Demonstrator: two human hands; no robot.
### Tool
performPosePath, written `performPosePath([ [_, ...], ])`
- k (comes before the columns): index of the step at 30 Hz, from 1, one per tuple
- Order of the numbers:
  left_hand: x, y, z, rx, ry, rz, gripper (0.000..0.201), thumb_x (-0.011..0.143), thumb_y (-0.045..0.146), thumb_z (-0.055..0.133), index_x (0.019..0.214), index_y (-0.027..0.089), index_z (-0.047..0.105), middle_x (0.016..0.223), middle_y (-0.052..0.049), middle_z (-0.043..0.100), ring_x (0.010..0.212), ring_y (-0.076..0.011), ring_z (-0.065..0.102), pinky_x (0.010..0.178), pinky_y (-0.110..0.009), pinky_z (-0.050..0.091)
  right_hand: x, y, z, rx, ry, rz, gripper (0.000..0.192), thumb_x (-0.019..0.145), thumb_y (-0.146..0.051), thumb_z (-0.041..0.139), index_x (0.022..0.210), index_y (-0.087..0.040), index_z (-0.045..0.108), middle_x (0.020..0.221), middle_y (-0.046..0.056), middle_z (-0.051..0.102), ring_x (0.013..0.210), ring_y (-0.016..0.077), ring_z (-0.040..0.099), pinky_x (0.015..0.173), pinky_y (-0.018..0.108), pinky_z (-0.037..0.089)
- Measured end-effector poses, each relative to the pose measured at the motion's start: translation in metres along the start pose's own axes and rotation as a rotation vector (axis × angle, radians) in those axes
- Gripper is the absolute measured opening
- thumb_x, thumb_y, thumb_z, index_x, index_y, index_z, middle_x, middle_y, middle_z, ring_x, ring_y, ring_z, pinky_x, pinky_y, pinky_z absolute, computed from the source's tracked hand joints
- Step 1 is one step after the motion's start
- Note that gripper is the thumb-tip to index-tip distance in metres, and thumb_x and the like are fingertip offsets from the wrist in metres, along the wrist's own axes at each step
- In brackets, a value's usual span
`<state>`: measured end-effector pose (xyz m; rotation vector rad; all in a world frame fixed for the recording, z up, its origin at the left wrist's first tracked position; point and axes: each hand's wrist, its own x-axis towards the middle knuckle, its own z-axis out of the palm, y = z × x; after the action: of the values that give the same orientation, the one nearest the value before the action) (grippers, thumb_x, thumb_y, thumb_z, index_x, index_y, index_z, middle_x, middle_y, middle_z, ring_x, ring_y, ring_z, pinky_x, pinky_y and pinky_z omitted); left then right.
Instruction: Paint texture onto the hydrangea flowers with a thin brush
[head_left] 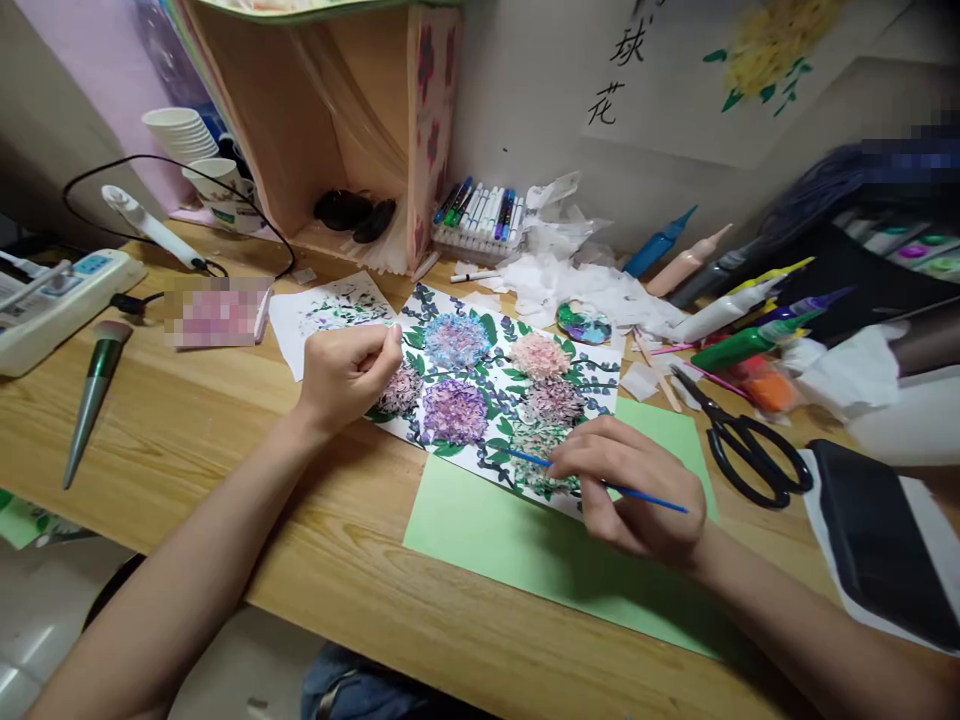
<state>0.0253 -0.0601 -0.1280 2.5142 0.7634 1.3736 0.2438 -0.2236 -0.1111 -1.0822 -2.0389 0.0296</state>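
While the left hand (346,372) pins the flower painting (487,385) with a closed fist, the right hand (630,490) pinches a blue paintbrush (600,483) whose slip could smear petals.

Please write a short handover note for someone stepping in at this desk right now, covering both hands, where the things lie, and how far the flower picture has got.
Left hand: loosely curled, fingers resting on the upper left edge of the flower picture, steadying it.
Right hand: holds a thin blue brush, tip on the lowest flower cluster.
The picture lies on a green sheet on the wooden desk. Paint palette, paint tubes and black scissors lie to the right; markers stand at the back.
Done: several pink, blue and purple flower heads and leaves look filled in.
Left: the lowest cluster looks paler; it is hard to tell what else remains.
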Motion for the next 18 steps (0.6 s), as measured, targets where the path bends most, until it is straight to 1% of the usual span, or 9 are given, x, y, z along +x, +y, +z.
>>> performPosePath([
  [4,0.0002,-0.0004,-0.0006,0.018,0.000,-0.014,0.042,0.080,0.014,0.049,0.049,0.019,0.021,0.045,0.006,0.019,0.040,-0.0068,0.018,0.042,-0.026,0.017,0.0006,0.0023,-0.0007,-0.001,0.014,0.043,0.026,0.073,-0.001,0.042,0.081,-0.021,0.057,0.064,0.001,0.062,0.061,0.0136,0.058,0.052,0.025,0.050],
  [12,0.0006,-0.0010,0.0000,0.031,0.011,-0.023,0.043,0.082,0.016,0.048,0.049,0.019,0.020,0.046,0.006,0.018,0.040,-0.0068,0.018,0.042,-0.027,0.017,-0.0023,0.0031,0.0022,0.028,-0.017,0.060,0.026,0.073,-0.002,0.043,0.081,-0.021,0.058,0.065,0.001,0.062,0.062,0.0143,0.058,0.053,0.026,0.050],
  [18,0.0012,-0.0006,-0.0011,0.048,0.029,-0.026,0.043,0.081,0.016,0.048,0.048,0.019,0.020,0.045,0.006,0.017,0.040,-0.0067,0.017,0.041,-0.027,0.016,-0.0009,0.0047,-0.0012,0.033,-0.020,0.092,0.025,0.073,-0.003,0.043,0.079,-0.021,0.060,0.065,0.002,0.062,0.061,0.0142,0.058,0.052,0.026,0.049],
])
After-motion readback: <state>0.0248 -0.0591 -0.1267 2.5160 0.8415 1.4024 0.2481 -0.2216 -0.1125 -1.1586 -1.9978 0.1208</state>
